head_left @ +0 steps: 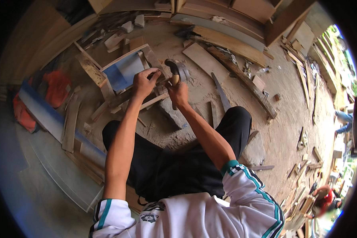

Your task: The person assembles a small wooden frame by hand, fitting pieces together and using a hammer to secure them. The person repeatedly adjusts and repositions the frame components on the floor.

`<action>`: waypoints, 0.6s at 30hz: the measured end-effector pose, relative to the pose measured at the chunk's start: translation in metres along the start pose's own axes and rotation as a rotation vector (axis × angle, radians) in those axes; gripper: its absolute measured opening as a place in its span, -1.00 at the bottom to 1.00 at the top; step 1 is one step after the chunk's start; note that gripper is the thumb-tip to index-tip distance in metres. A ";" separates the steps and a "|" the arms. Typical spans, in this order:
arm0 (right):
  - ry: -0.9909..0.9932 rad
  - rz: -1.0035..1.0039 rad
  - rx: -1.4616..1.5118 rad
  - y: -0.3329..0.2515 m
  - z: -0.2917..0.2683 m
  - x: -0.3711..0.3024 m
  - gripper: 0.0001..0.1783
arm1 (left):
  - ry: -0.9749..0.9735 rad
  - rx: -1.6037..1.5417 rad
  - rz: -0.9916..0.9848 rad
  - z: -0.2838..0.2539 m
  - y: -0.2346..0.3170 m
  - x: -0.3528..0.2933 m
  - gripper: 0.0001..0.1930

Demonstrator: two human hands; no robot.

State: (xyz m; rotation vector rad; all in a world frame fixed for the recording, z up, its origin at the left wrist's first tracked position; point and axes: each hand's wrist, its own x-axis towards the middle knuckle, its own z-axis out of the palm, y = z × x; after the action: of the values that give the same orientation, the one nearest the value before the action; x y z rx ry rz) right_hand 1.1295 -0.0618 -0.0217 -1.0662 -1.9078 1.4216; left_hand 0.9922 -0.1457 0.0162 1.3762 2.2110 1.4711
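Note:
My right hand point(178, 94) is wrapped round the handle of a hammer point(180, 70), its dark metal head raised just right of my left hand. My left hand point(145, 82) is closed in a pinch at the right side of a small wooden frame point(105, 68). Whatever lies between its fingertips is too small to make out. A blue and white panel point(121, 74) shows inside the frame. Below the hands, a grey stone block point(173, 113) lies on the dusty ground, between my knees and the frame.
A handsaw point(221, 92) and a long timber point(246, 81) lie to the right of my hands. A pale board point(205, 59) rests beyond. Orange cloth point(57, 88) and a long blue-edged board point(41, 109) are at left. Another person point(324, 198) is far right, among wood scraps.

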 end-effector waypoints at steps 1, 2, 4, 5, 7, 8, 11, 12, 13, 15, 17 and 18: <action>0.011 -0.003 -0.006 0.001 0.000 -0.002 -0.64 | 0.001 0.015 0.003 0.001 -0.001 -0.001 -0.67; 0.029 -0.007 -0.018 0.001 -0.002 -0.002 -0.64 | 0.000 0.023 0.010 0.002 -0.001 0.000 -0.67; 0.077 -0.048 -0.015 0.011 -0.001 0.002 -0.65 | -0.004 0.046 0.046 0.006 0.000 0.003 -0.66; 0.048 -0.052 -0.021 0.007 -0.002 0.000 -0.61 | 0.002 0.052 0.072 0.005 -0.003 0.002 -0.66; 0.047 -0.002 -0.043 -0.005 -0.004 -0.004 -0.53 | -0.020 0.007 0.054 0.004 -0.005 0.004 -0.67; 0.067 -0.010 -0.055 -0.005 -0.009 -0.009 -0.49 | -0.011 0.039 0.072 0.006 -0.002 0.004 -0.68; 0.012 0.023 -0.103 -0.007 -0.024 -0.023 -0.50 | -0.034 0.062 0.047 0.008 -0.004 0.003 -0.62; -0.026 0.079 -0.021 -0.017 -0.031 -0.030 -0.52 | -0.039 0.052 0.107 0.008 -0.009 0.005 -0.62; -0.080 0.131 0.067 -0.033 -0.035 -0.039 -0.54 | -0.034 0.052 0.159 0.002 -0.011 0.006 -0.63; -0.074 0.136 -0.047 -0.057 -0.054 -0.049 -0.62 | -0.060 0.013 0.153 0.002 -0.007 0.007 -0.64; -0.053 0.113 -0.015 -0.065 -0.069 -0.053 -0.63 | -0.074 -0.011 0.099 0.005 0.002 0.009 -0.63; -0.039 0.098 -0.139 -0.058 -0.075 -0.051 -0.63 | -0.083 -0.022 0.103 0.009 0.003 0.008 -0.62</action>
State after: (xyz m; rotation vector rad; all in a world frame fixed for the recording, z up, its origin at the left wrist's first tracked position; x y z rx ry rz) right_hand 1.2004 -0.0717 0.0590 -1.2199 -2.0328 1.3879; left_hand 0.9942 -0.1335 0.0164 1.5357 2.0968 1.4377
